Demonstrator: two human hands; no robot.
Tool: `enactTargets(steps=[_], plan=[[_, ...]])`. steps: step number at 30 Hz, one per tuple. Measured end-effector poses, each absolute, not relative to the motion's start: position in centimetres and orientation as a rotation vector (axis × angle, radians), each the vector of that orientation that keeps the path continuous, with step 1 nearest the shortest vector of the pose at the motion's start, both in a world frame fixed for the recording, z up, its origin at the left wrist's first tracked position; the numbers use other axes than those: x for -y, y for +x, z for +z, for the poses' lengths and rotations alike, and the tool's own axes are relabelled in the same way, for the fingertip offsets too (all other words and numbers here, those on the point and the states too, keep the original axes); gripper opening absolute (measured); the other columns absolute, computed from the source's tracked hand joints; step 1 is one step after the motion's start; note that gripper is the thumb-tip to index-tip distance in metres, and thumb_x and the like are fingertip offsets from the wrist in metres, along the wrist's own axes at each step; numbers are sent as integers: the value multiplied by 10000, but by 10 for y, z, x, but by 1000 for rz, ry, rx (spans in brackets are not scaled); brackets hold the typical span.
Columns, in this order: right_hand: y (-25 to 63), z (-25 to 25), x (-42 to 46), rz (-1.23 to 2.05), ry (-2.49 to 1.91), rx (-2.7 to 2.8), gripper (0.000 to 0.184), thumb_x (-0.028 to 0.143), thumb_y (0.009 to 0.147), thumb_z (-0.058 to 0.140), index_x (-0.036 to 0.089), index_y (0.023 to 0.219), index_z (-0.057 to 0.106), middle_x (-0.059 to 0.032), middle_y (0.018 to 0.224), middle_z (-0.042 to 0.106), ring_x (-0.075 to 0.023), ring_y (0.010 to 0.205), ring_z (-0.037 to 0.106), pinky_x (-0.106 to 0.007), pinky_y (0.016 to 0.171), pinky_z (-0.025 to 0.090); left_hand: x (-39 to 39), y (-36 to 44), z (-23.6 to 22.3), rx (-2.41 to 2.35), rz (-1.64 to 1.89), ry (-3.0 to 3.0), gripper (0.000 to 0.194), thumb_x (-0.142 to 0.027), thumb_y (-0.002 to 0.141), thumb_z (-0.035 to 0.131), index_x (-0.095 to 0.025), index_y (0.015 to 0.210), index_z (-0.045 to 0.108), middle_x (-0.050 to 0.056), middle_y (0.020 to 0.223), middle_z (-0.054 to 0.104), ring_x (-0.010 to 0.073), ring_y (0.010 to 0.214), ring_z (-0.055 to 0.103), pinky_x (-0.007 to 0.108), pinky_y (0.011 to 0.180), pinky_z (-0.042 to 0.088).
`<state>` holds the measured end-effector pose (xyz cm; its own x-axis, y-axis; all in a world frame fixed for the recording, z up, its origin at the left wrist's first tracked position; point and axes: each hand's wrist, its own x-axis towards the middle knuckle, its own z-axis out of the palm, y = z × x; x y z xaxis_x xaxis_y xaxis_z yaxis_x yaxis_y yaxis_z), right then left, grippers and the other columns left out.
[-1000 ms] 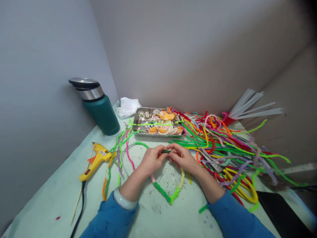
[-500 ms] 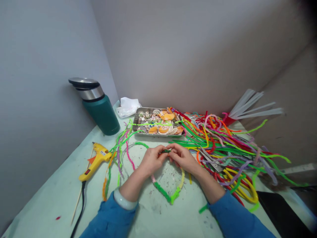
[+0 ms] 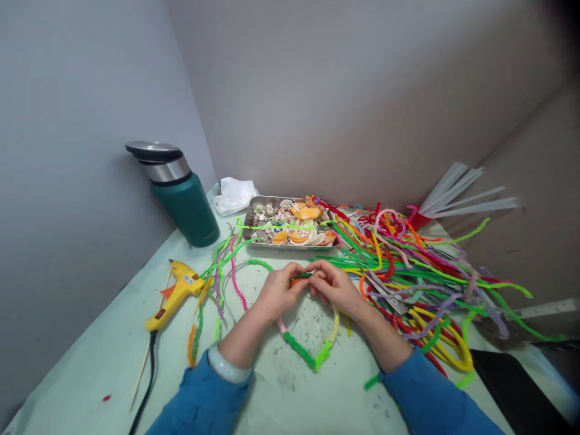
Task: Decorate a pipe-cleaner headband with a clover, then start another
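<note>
Over the middle of the table, my left hand (image 3: 281, 291) and my right hand (image 3: 334, 285) meet at the fingertips. Both pinch the upper part of a multicoloured pipe-cleaner loop (image 3: 299, 348). Its lower part hangs toward me in a V, with pink and dark green on the left, bright green at the point and pale yellow on the right. Bits of dark green and orange show between the fingers; the rest of that section is hidden. Just left of my left hand lie loose pipe cleaners (image 3: 236, 284) in pink, purple and green.
A metal tray (image 3: 290, 246) of seashells stands behind my hands. At left are a yellow glue gun (image 3: 177, 295), a wooden stick (image 3: 140, 376) and a teal bottle (image 3: 188, 208). A pipe-cleaner pile (image 3: 435, 272) with scissors (image 3: 385, 292) spreads right, near white glue sticks (image 3: 457, 190).
Almost nothing differs. The loop's lower point has shifted very slightly to the right, while both hands keep their pinch in nearly the same place.
</note>
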<state>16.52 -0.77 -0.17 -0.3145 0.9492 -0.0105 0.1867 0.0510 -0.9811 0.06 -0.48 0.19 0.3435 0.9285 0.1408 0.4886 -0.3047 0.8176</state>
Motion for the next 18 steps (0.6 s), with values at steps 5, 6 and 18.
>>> enactTargets(steps=[5, 6, 18], plan=[[165, -6, 6, 1305, -1190, 1578, 113, 295, 812, 512, 207, 860, 459, 70, 542, 532, -57, 350, 396, -162, 339, 292, 4, 1, 2, -1280, 817, 1902, 149, -279, 797, 526, -161, 862, 587, -3, 693, 625, 95, 546, 489, 196, 535, 348], [165, -6, 6, 1305, -1191, 1578, 106, 291, 812, 513, 207, 847, 458, 69, 540, 534, -58, 349, 399, -161, 337, 293, 4, 2, 2, -1279, 818, 1894, 145, -278, 797, 525, -160, 856, 585, -7, 681, 621, 92, 537, 485, 194, 531, 344], [165, -9, 6, 1266, -1203, 1557, 75, 261, 802, 521, 212, 817, 465, 69, 529, 548, -63, 342, 409, -162, 327, 299, 6, 3, 6, -1295, 817, 1935, 141, -251, 799, 527, -172, 888, 603, 12, 771, 653, 117, 628, 547, 207, 589, 382]])
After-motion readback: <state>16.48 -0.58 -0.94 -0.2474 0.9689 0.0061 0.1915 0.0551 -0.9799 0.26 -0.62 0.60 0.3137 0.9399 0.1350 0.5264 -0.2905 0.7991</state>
